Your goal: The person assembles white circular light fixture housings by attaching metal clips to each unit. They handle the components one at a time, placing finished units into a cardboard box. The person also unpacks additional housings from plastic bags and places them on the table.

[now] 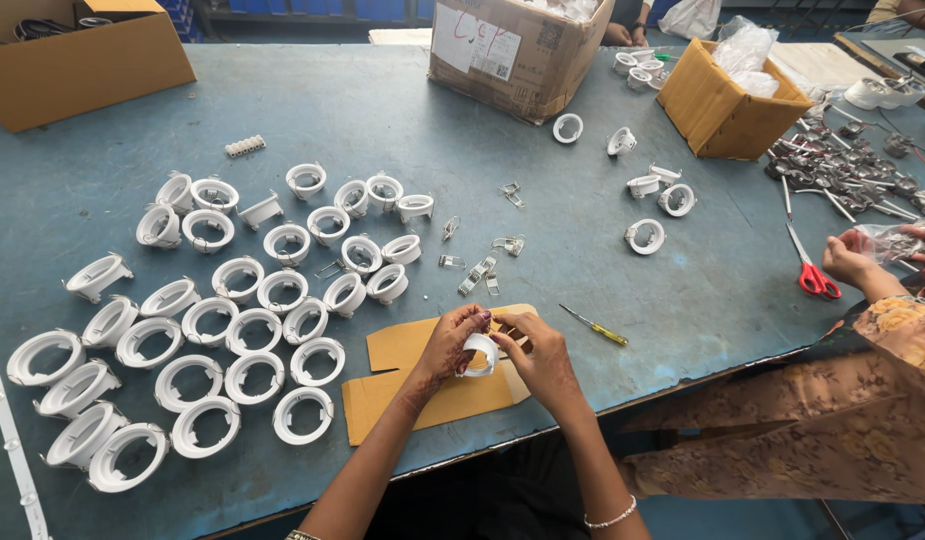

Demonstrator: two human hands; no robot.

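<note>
Both hands pinch one white ring (pixel 480 353): left hand (pixel 451 345), right hand (pixel 538 352), over cardboard (pixel 403 390). Big batch of rings (pixel 208 320) lies left of grip; loose metal clips (pixel 478 272) just beyond.

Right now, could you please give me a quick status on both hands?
Left hand and right hand both grip one white ring housing. Held over cardboard pieces. Yellow-handled screwdriver lies beside, untouched.
</note>
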